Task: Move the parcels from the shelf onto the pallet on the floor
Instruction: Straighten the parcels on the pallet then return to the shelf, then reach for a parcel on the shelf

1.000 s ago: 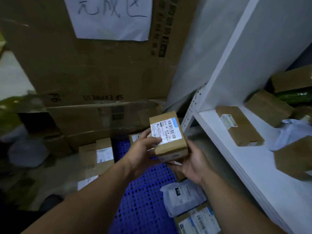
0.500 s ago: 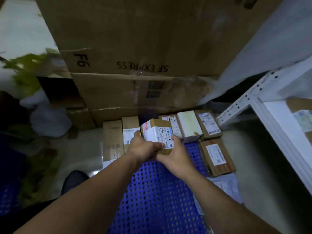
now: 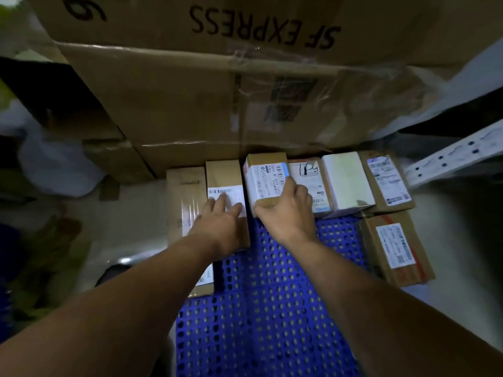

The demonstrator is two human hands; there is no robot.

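Looking down at a blue perforated pallet (image 3: 266, 308) on a pale floor (image 3: 136, 213), with tall brown cartons (image 3: 177, 104) marked SF EXPRESS stacked just behind and a white perforated shelf post (image 3: 457, 156) at the right edge. Showing a row of labelled boxes (image 3: 386, 178) along the pallet's far edge, among them a white box (image 3: 347, 180). Gripping the parcel (image 3: 265, 176) with the right hand (image 3: 288, 213): thumb hooking its near left corner, fingers (image 3: 285, 186) curling over the label on top. Holding it in that far row, just beside the neighbouring box (image 3: 224, 175); impossible to tell whether fully set down. Resting the left hand (image 3: 220, 224) flat on that neighbouring box, fingers nearly straight and slightly spread, holding nothing.
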